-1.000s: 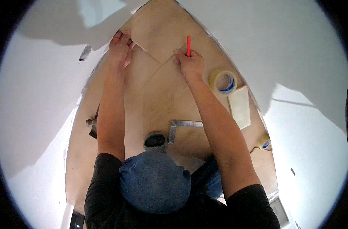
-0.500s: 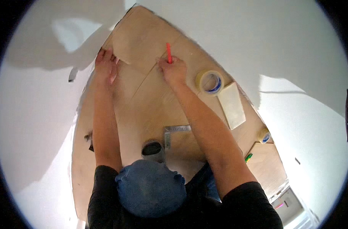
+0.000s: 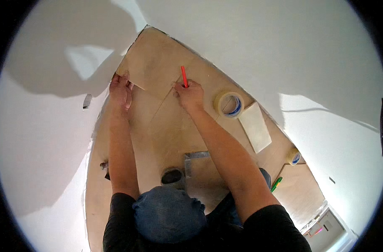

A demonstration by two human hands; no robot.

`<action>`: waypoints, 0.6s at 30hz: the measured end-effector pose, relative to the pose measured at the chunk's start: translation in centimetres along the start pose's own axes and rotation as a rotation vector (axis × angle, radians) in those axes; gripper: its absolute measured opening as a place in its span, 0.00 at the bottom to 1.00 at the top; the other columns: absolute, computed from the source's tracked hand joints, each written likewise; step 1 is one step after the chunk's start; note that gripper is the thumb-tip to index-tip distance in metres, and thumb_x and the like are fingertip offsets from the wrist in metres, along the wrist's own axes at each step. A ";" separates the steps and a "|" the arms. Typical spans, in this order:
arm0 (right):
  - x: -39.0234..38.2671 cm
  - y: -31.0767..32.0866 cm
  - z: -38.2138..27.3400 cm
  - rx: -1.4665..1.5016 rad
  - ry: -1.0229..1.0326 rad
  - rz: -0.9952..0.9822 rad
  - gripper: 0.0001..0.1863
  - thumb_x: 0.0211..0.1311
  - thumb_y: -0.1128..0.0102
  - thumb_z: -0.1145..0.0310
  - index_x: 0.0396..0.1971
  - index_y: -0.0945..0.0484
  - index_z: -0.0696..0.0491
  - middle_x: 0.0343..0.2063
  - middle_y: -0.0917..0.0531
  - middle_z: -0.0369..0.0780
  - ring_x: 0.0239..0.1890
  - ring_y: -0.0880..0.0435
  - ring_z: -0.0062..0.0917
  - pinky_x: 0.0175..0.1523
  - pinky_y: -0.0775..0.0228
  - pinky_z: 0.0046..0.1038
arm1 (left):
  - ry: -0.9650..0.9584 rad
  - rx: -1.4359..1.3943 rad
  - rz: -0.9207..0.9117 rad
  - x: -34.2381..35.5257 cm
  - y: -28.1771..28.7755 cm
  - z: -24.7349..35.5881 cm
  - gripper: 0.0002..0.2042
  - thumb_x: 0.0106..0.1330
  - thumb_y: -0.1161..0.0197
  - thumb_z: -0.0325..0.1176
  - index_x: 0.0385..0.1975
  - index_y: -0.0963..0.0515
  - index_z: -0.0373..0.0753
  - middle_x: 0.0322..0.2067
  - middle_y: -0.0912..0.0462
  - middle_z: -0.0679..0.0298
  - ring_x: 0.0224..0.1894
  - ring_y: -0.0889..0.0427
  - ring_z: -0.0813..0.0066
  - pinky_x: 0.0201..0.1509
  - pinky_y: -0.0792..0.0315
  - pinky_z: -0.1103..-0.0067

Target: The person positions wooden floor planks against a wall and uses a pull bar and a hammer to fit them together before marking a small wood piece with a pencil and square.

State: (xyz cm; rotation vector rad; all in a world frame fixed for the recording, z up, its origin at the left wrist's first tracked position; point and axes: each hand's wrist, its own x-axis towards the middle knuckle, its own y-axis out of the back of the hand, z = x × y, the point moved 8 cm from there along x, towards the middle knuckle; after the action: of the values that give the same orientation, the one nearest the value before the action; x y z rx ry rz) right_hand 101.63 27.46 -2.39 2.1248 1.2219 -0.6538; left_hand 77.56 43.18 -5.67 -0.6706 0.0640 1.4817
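My right hand is closed round a red pencil, which points up and away from the fingers. This hand rests on the wood-coloured floor board beside a thin dark line running across it. Over by the left wall, my left hand lies with its fingers stretched to the lower left edge of a light tan panel. That panel fills the far corner between the two walls. Its edge under the left fingertips is partly hidden. A metal try square lies between my forearms.
Clear tape and a pale rectangular block lie right of my right forearm. Along the right wall are a smaller tape roll, a green marker-like tool and a loose board. White walls bound both sides.
The whole scene sits lower in the picture as the view has shifted. Both hands stay at about the same spots on the boards, and the pencil remains in my right hand.
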 end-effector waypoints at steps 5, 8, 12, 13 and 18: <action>-0.3 -0.1 0.3 0.020 -0.048 -0.025 0.15 0.66 0.28 0.60 0.28 0.19 0.56 0.21 0.17 0.37 0.19 0.22 0.20 0.25 0.29 0.26 | 0.034 0.014 0.005 0.0 0.3 -0.2 0.16 0.74 0.39 0.25 0.60 0.25 0.38 0.56 0.19 0.64 0.55 0.18 0.71 0.58 0.22 0.74; -0.4 0.0 0.5 0.013 -0.053 -0.009 0.15 0.66 0.28 0.60 0.29 0.19 0.57 0.21 0.17 0.37 0.18 0.22 0.20 0.24 0.29 0.27 | 0.029 0.036 -0.029 -0.2 0.0 -0.2 0.15 0.75 0.40 0.24 0.59 0.25 0.37 0.54 0.19 0.64 0.53 0.18 0.71 0.56 0.22 0.74; -0.1 0.1 1.0 -0.083 -0.004 0.015 0.16 0.66 0.29 0.60 0.31 0.17 0.59 0.22 0.16 0.41 0.19 0.19 0.25 0.25 0.27 0.31 | 0.011 0.026 0.030 -0.8 0.1 0.0 0.13 0.75 0.42 0.25 0.58 0.26 0.36 0.54 0.19 0.63 0.53 0.18 0.70 0.58 0.22 0.73; 0.0 0.0 1.3 -0.084 -0.004 0.007 0.16 0.66 0.29 0.60 0.31 0.16 0.59 0.22 0.15 0.41 0.20 0.19 0.25 0.26 0.26 0.32 | 0.018 0.034 0.012 -1.0 -0.1 0.0 0.14 0.75 0.42 0.24 0.58 0.26 0.36 0.54 0.19 0.63 0.53 0.18 0.70 0.59 0.22 0.73; 0.5 0.0 1.3 -0.141 0.111 0.041 0.17 0.67 0.29 0.58 0.27 0.19 0.56 0.21 0.17 0.37 0.20 0.23 0.20 0.27 0.28 0.29 | 0.115 0.031 0.082 -1.4 0.2 -0.4 0.15 0.75 0.41 0.24 0.60 0.26 0.36 0.56 0.20 0.63 0.56 0.19 0.69 0.62 0.23 0.72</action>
State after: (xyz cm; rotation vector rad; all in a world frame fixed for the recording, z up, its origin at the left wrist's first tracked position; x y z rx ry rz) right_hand 101.72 26.82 -3.67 2.0857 1.2411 -0.4241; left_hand 77.32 41.75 -5.53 -0.7344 0.2046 1.5172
